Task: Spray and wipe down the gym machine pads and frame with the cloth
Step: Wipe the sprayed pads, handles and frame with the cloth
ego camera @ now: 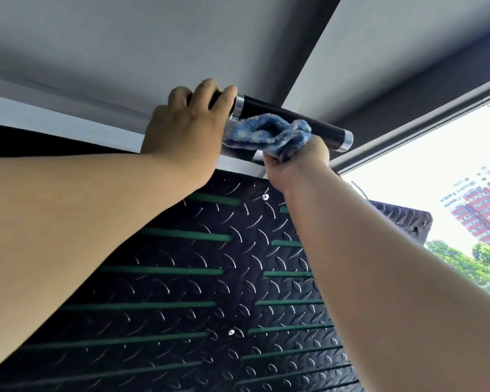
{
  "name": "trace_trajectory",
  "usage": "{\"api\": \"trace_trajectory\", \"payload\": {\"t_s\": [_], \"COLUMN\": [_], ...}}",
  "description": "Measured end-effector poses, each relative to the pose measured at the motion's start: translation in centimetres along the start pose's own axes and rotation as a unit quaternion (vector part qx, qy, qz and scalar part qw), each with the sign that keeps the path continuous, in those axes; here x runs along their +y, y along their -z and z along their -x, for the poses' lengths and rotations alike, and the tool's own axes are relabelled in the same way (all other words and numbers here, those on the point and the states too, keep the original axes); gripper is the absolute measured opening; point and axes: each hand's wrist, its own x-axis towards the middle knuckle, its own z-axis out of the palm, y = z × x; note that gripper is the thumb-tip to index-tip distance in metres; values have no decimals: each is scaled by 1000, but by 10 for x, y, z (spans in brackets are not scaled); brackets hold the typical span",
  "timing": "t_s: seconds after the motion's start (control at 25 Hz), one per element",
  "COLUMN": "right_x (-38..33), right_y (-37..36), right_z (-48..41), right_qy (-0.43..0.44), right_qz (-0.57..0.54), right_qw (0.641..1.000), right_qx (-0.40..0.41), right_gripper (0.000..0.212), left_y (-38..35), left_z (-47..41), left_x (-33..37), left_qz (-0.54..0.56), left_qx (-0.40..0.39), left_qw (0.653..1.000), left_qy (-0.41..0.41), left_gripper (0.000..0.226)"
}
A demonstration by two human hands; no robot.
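A: What did the cloth look like?

B: Blue and fluffy, with pale patches in the pile. It was bunched into a soft, lumpy wad and pressed against the underside of the handle.

A: And the handle itself?

B: A smooth black cylinder, slightly glossy, with a shiny metal ring at one end and another at the far end. It sat tilted, high overhead.

A: Who held what?

B: The right hand, just below the handle, had its fingers curled tight round the cloth. The left hand wrapped its fingers over the bar just past the nearer ring, gripping it.

A: What lay below the handle?

B: A black plate with a raised pattern of small curved ridges, crossed by flat green stripes. Two round silver screws were set in it. Both bare forearms crossed in front of it.

A: Above the handle?

B: A plain matt grey ceiling, with a pale beam running across it.

A: Anything further out?

B: A bright window to the right of the handle, showing red and white blocks and green treetops.
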Motion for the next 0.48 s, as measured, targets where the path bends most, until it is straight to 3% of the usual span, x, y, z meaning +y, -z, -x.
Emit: {"api": "trace_trajectory", "payload": {"t_s": [0.08, 0.16, 0.28, 0.36, 0.44, 0.48], "right_x": [5, 7, -6, -23, -40, -42], "right_y": [-1, -4, 0, 1, -7, -17], "right_z": [-4, 5, 20, 31, 33, 29], "right_qy": [-63, -78, 58, 274, 425, 460], "right_qz": [6, 123, 351, 463, 520, 541], "right_qw": [995, 983, 934, 828, 722, 690], "right_qx": [-74, -108, 25, 158, 167, 139], "right_gripper": [17, 10, 11, 6, 15, 22], "left_y": [0, 0, -2, 2, 4, 4], "left_z": [0, 2, 4, 4, 6, 7], "left_x": [-2, -3, -3, -4, -6, -7], "left_qz": [-2, 1, 28, 75, 120, 133], "left_qx": [-8, -1, 12, -1, -29, -39], "left_qw": [1000, 1000, 1000, 995, 980, 975], "left_qy": [1, -2, 2, 69, 155, 174], "left_gripper": [71, 75, 76, 69, 58, 54]}}
